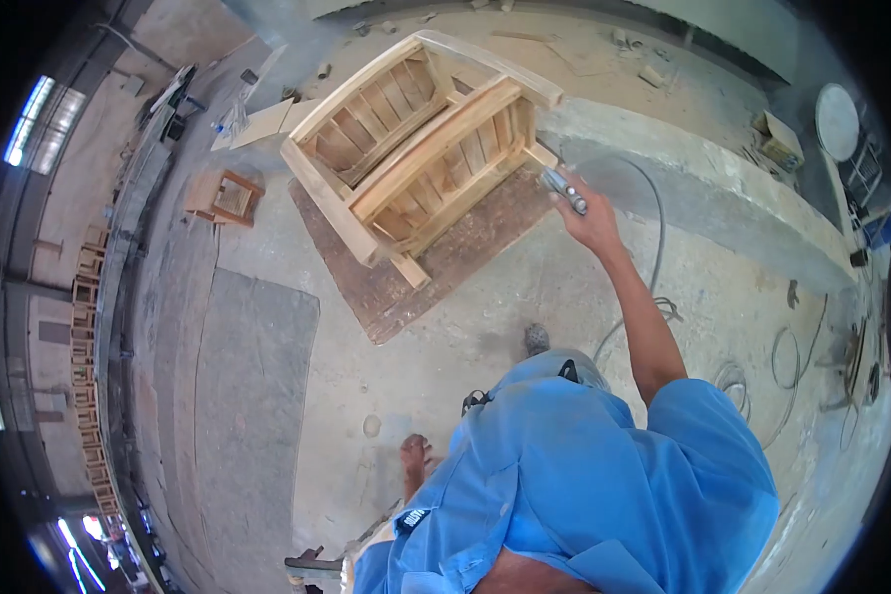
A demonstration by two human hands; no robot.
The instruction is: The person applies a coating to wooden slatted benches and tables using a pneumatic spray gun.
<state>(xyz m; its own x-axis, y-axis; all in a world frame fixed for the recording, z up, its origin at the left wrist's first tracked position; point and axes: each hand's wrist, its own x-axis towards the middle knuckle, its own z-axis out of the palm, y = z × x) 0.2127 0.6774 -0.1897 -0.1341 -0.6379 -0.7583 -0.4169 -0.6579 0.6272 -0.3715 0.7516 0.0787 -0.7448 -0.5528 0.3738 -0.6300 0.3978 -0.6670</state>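
Observation:
My right hand [589,220] is stretched forward, fingers wrapped round a grey metal air gun [566,192]. The air gun points at the near right leg of a slatted wooden furniture piece [436,144], perhaps a bench, close to its end. That piece of bare, light wood stands tilted on a brown board [366,297] on the floor. A thin grey hose [658,223] loops down beside my right arm. Low at my left side hangs my left hand [415,454], its fingers loosely apart and holding nothing that I can see.
A small wooden stool [226,196] stands to the left, near a flat grey sheet [252,366]. A low concrete ledge [703,168] runs along the right. Coiled hose [733,386] lies on the floor there. Many wooden frames [84,366] line the far left.

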